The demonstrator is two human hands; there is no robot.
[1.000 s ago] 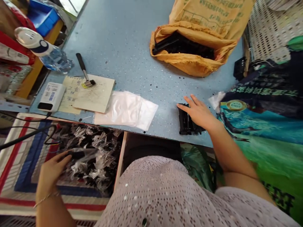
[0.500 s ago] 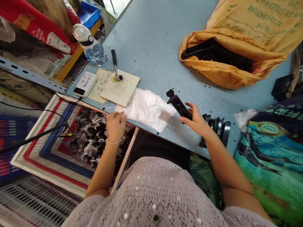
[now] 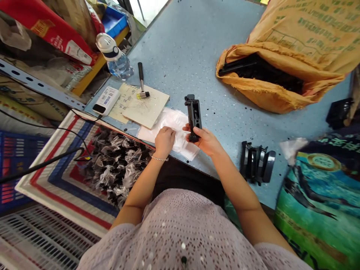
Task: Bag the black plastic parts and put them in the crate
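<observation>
One black part point(image 3: 193, 117), one hand point(image 3: 204, 141) gripping it.

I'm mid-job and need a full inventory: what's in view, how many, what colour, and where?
Table: one, speckled blue, centre
Clear bags: several, whitish, near edge
Board: one, cream, left of centre
Hammer: one, black handle, partly on board
Paper: yellowish, beside board, count unclear
Box: one, white, left edge
Bottle: one, clear and white, far left
Sack: one, orange, far right, black parts inside
Loose parts: several, black, right
Basket: one, white-red-blue, lower left, wrapped parts inside
Printed bag: one, blue-green, right
Held part: one, black, right hand
Left hand: one, bare, at bags
Right hand: one, bare, gripping part
</observation>
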